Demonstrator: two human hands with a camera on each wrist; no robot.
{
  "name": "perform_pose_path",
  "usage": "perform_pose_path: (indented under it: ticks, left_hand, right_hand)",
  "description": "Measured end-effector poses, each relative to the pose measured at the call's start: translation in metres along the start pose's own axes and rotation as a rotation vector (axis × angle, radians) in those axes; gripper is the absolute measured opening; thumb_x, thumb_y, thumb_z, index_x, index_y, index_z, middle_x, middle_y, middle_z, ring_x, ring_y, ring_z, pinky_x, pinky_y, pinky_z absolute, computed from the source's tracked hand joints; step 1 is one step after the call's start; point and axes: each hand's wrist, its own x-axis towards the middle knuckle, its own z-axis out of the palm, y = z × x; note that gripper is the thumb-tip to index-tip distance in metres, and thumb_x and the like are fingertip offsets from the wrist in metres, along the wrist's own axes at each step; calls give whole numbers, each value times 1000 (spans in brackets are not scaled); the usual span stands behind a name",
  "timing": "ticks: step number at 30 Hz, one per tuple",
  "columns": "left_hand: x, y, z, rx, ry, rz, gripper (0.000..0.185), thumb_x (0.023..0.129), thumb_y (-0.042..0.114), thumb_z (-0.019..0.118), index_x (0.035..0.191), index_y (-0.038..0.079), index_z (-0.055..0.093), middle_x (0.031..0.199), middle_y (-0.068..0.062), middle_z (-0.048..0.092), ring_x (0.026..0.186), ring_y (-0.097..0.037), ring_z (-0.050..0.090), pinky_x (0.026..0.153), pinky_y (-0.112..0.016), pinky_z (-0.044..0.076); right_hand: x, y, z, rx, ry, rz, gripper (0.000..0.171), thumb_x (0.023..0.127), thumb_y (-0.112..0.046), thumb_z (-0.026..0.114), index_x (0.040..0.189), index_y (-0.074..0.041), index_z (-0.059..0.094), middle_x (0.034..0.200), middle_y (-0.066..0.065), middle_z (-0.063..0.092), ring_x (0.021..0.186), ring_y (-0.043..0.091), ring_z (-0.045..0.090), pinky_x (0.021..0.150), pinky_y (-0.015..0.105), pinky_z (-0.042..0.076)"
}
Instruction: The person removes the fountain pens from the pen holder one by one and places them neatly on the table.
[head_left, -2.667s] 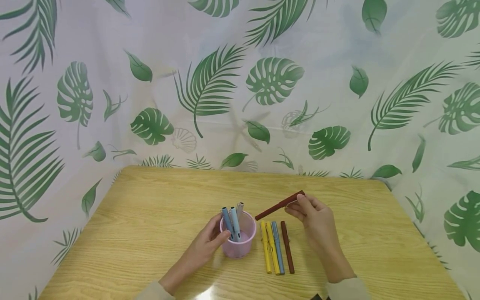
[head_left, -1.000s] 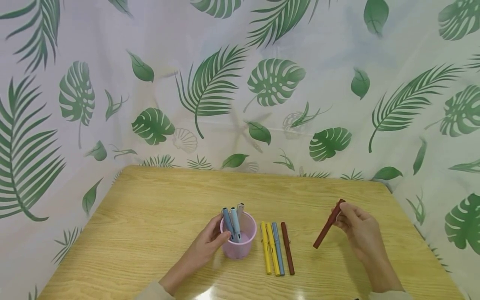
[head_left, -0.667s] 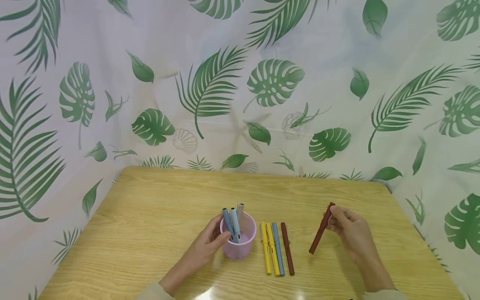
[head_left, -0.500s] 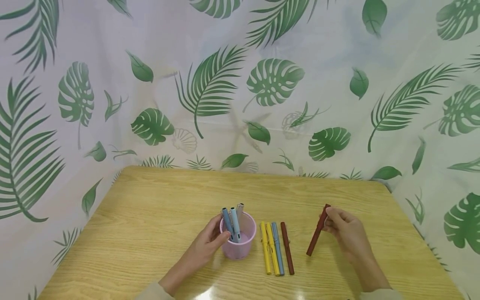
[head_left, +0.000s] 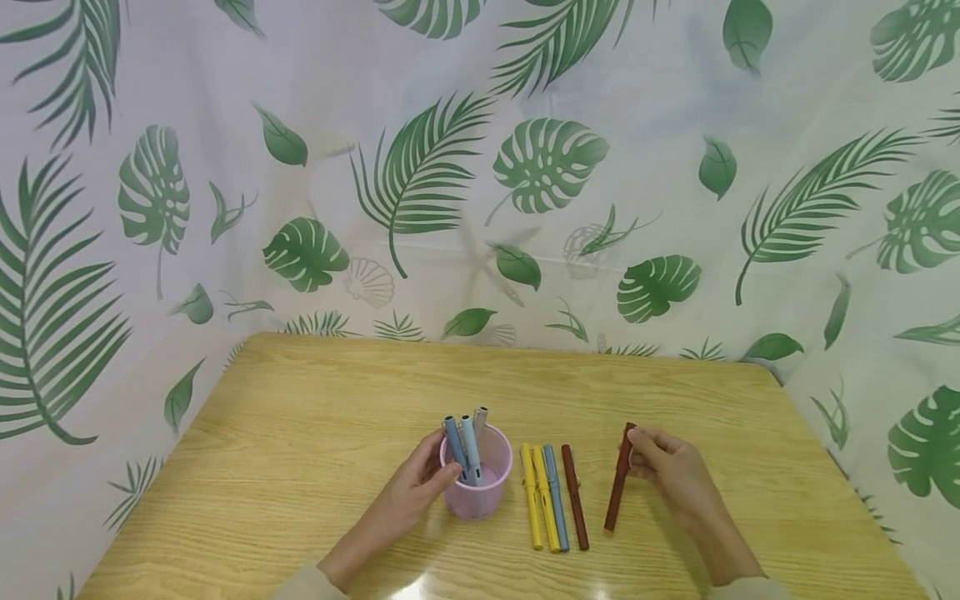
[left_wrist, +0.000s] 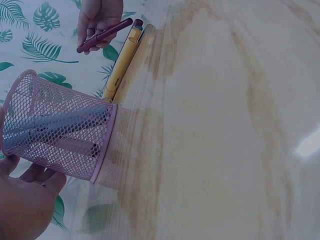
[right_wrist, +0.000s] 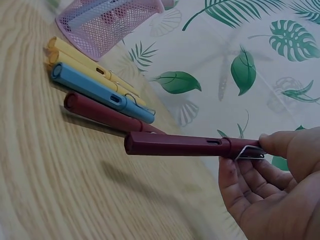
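Pink mesh cup (head_left: pixel 477 487) holds blue pens (head_left: pixel 462 446), gripped by left hand (head_left: pixel 416 490).

A: What stands behind the bench (head_left: pixel 315 417)?

B: A pale curtain (head_left: pixel 465 167) printed with green palm fronds and monstera leaves, plus faint shells. It wraps round the far edge and both sides.

A: And the bench itself?

B: Light yellow wood with wavy grain and rounded far corners. Its near edge is glossy, with bright spots of light reflected there (head_left: pixel 420 587).
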Motion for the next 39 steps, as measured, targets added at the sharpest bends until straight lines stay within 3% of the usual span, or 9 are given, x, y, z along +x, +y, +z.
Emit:
perform_pose_path:
  ticks: [9,19,25,39]
  left_hand:
    - [1,1,0,2,6,2,63,109,18,55,161,-2,25,164,-27,27,149,-43,30,123,-49,26]
    - [-1,1,0,-3,-2,-11,63,109,18,54,161,-1,24,164,-27,27,149,-43,30,123,-49,26]
    - [-1,2,0,1,-5,-18,64,110,19,53,161,-2,22,164,-28,25,150,-44,29,123,-50,26]
    - [1,0,1,1,1,-6,64,109,17,54,160,-4,23,163,-29,27,149,-44,31,123,-49,27]
  right_hand:
    - [3,4,5,-58,-4,70,47,107,-27,62,132,11,54,102,2,61,90,13,62,86,29,61]
    - [6,10,14,-162,4,99,57,107,-21,61,144,18,42,110,10,63,92,16,63,83,30,62]
    - [7,13,21,-250,31,99,54,106,-19,63,141,19,46,109,13,66,89,18,64,77,32,63]
    - [9,19,39,-429,133,34,41,102,-15,67,127,17,61,87,12,71,61,19,66,54,29,61]
